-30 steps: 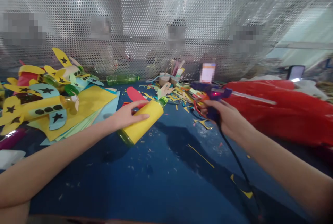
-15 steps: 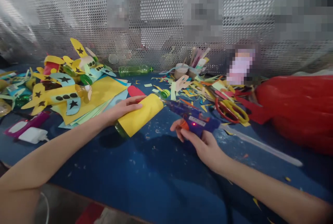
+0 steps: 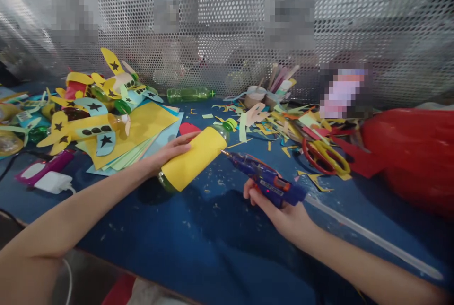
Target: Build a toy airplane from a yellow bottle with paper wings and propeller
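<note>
My left hand (image 3: pixel 177 148): fingers curled over yellow paper (image 3: pixel 198 156) wrapping a green bottle (image 3: pixel 223 131), slanted over the table (image 3: pixel 159 243). My right hand (image 3: pixel 291 220): fingers wrapped about a glue gun (image 3: pixel 264 173), newly come from the scraps (image 3: pixel 276 123); nozzle (image 3: pixel 224 153) at the paper's edge, I judge within working reach, contact unclear.

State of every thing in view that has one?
Yellow-wrapped bottle: capped, tilted, held in left grip
Glue gun: red light on, held in right grip
Glue stick: jutting from gun's rear
Back green bottle: capped, on its side
Scissors: lying down, blades unclear
Paper sheets: stacked, fanned
</note>
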The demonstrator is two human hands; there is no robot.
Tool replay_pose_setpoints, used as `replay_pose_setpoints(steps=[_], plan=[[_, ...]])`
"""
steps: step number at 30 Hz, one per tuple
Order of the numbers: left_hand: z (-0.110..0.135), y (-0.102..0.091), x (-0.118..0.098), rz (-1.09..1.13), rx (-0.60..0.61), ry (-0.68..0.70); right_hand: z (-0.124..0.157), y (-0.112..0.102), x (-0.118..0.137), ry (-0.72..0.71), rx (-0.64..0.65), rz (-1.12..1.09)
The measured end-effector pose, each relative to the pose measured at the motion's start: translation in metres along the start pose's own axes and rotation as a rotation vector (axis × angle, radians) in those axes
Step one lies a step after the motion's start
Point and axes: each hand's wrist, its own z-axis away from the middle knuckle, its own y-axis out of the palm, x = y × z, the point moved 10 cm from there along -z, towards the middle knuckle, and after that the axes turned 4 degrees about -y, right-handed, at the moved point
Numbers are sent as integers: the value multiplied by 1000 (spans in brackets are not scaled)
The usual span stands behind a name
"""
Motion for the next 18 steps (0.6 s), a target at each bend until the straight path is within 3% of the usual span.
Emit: replay_pose_setpoints(steps=[5, 9, 18], plan=[[-1, 2, -1, -4, 5, -8, 1, -10, -1, -74, -69, 95], [-2, 3, -2, -37, -9, -11, 5, -8, 0, -129, -7, 117], [0, 7, -2, -75, -37, -31, 4, 0, -7, -34, 80, 125]])
